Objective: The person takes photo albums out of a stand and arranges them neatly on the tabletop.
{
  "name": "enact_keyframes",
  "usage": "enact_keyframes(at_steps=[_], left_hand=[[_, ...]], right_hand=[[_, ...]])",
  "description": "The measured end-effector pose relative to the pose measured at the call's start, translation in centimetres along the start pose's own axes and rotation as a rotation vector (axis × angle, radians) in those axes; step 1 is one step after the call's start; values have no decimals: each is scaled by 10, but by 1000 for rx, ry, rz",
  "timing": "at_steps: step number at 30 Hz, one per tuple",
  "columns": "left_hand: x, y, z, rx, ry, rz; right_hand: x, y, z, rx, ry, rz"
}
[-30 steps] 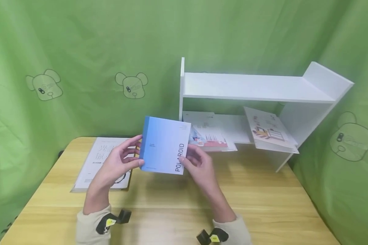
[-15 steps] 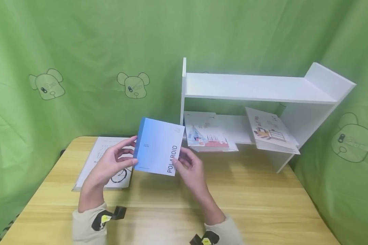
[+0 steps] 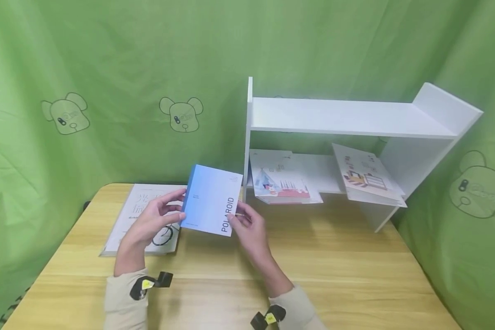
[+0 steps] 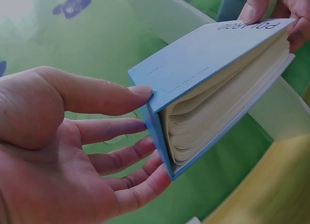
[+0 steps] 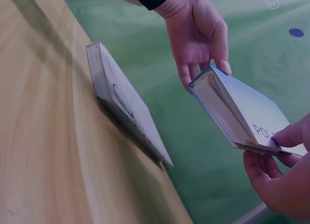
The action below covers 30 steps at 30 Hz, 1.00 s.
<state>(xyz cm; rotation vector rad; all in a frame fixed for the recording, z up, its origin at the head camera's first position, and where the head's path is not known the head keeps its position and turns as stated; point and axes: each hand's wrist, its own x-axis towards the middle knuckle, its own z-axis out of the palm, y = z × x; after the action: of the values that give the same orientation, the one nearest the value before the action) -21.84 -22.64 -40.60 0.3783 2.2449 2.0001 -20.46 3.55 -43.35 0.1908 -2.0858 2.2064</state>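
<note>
At the centre of the frame the Polaroid book point(image 3: 211, 200) is held above the surface point(image 3: 334, 266), the left hand point(image 3: 150, 222) at its left edge and the right hand point(image 3: 247, 227) at its lower right corner. Behind the left hand a white book point(image 3: 125, 220) lies flat. The shelf unit point(image 3: 346, 117) stands at the right, with two booklets point(image 3: 280, 183) beneath its top board.

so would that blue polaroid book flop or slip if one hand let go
Probably not floppy: the blue Polaroid book shows a thick page block between stiff-looking covers. It might swing down, since the left hand and right hand each pinch only an edge. The smooth cover could slip.
</note>
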Motion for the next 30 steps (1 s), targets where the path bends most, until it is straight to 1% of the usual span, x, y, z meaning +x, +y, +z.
enact_keyframes(at_steps=[6,9,14,17,21,24,28,30], left_hand=[[8,-16,0,-34,18,-46],[11,-23,1,-64,33,-65],[17,-35,3,-123,36,-95],[20,-41,4,-143,36,-123],[23,-46,6,-130,57,-182],[25,-49,9,-99,74,-212],[27,-56,14,-71,84,-219],[27,-60,16,-72,91,-225]], right_hand=[[7,13,3,19,-3,52],[10,19,4,52,-3,88],[14,30,6,126,26,178],[15,35,5,126,43,205],[17,41,5,115,48,230],[18,46,6,141,42,245],[20,53,8,178,40,250],[21,56,9,182,48,253]])
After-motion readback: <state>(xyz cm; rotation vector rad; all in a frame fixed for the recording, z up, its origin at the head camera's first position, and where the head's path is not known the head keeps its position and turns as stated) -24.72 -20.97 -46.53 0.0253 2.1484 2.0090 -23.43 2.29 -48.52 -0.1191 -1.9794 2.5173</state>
